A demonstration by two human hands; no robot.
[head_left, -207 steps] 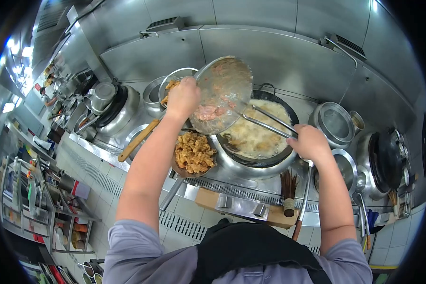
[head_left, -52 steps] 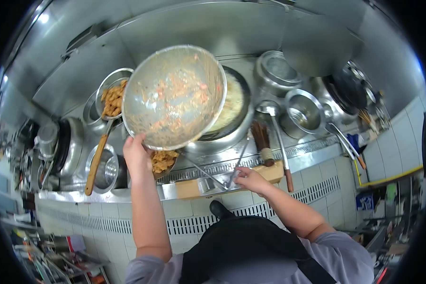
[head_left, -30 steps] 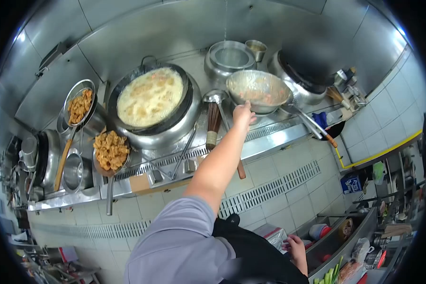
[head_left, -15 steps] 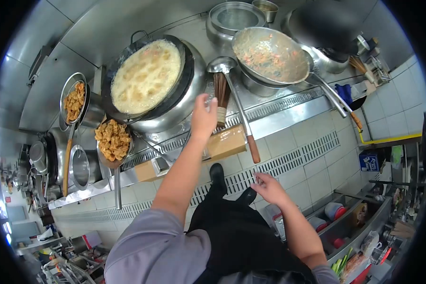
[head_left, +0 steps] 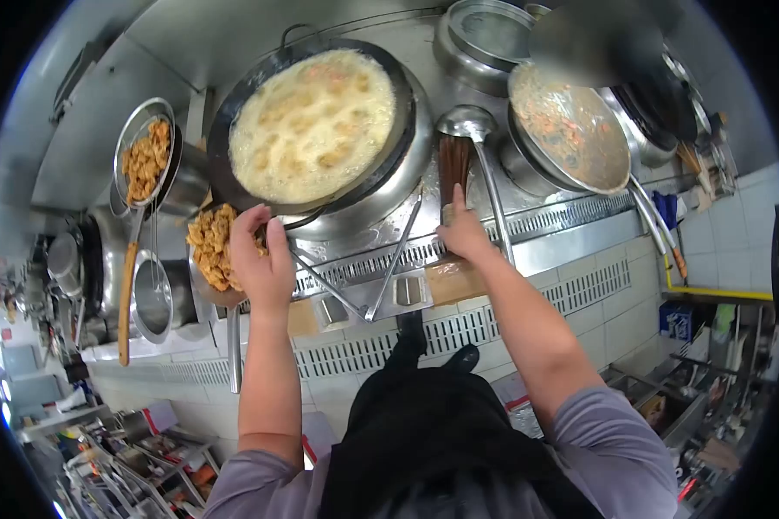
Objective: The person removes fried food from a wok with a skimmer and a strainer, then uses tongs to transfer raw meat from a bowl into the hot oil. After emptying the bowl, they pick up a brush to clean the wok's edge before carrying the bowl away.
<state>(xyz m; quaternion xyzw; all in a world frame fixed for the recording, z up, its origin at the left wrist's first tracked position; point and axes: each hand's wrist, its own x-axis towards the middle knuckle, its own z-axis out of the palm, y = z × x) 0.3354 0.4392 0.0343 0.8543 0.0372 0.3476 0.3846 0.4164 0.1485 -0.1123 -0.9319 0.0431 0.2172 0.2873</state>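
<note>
My left hand [head_left: 264, 264] has its fingers curved and apart, with nothing between them. It is beside the fried pieces [head_left: 212, 245] heaped in a long-handled strainer, near the lower rim of the black wok [head_left: 221, 147]. Bubbling oil [head_left: 312, 125] with pale pieces fills that wok. My right hand [head_left: 466, 229] is closed round the handle of a brown bristle brush [head_left: 454, 164], one finger stretched along it. The metal ladle [head_left: 466, 121] rests over the brush's top, its handle running down just right of my hand.
On the left, a wooden-handled strainer [head_left: 147, 160] holds more fried pieces above a metal pot [head_left: 186, 182]. A messy steel pan [head_left: 571, 130] sits at the right, with a lidded pot [head_left: 472, 56] behind. Tongs [head_left: 394, 264] lie between my hands. A grated floor drain runs below.
My left hand has moved left, from near the brush to beside the fried pieces. My right hand has come up from low over the floor and taken hold of the brush. The view has shifted.
</note>
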